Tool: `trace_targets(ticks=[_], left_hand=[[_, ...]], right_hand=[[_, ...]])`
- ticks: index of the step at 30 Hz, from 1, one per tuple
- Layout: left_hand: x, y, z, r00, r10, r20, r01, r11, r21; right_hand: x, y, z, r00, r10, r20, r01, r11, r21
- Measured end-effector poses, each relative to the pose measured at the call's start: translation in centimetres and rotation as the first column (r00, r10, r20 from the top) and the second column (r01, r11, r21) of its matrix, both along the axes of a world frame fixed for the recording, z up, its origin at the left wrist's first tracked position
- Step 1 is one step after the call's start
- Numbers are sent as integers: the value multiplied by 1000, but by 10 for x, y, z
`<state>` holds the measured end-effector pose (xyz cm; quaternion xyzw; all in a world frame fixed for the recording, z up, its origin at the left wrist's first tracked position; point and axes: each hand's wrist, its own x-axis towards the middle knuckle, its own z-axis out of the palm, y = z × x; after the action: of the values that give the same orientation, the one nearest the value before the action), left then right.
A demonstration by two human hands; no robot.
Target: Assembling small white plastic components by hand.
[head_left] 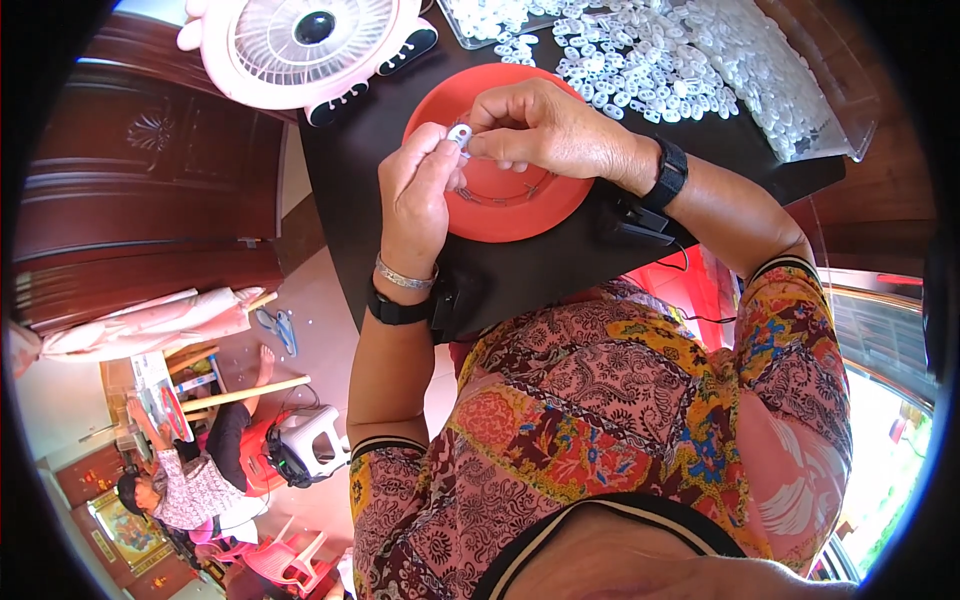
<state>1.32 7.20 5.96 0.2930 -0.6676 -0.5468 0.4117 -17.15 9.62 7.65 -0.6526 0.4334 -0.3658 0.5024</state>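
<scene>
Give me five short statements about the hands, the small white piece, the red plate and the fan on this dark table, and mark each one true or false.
1. Both hands pinch one small white piece above the red plate. True.
2. The left hand lies flat on the table. False: it is raised, fingertips at the white piece.
3. A heap of white pieces lies beyond the plate. True.
4. The pink fan stands to the right of the plate. False: it stands to its left, at the far edge.
5. The right hand wears a dark wrist strap. True.
</scene>
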Motion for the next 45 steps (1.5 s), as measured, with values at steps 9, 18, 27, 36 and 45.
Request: trace_targets(ticks=[9,18,27,36,45], left_hand=[[0,-2,-3,998,-16,-66,22,996,83],[4,-6,-2,990,-131,-42,136,982,132],[1,0,-1,992,-103,-75,112,986,124],[0,9,5,991,-75,-110,93,981,171],[-7,14,6,993,-32,-114,42,995,87]], right_hand=[[2,-1,-3,982,26,186,12,979,-204],[0,1,-5,994,-45,-100,-4,893,-450],[3,2,-4,995,-40,-87,-22,791,-611],[3,4,-4,976,-141,-168,-21,704,-710],[0,4,-2,978,-133,-162,-29,678,-734]])
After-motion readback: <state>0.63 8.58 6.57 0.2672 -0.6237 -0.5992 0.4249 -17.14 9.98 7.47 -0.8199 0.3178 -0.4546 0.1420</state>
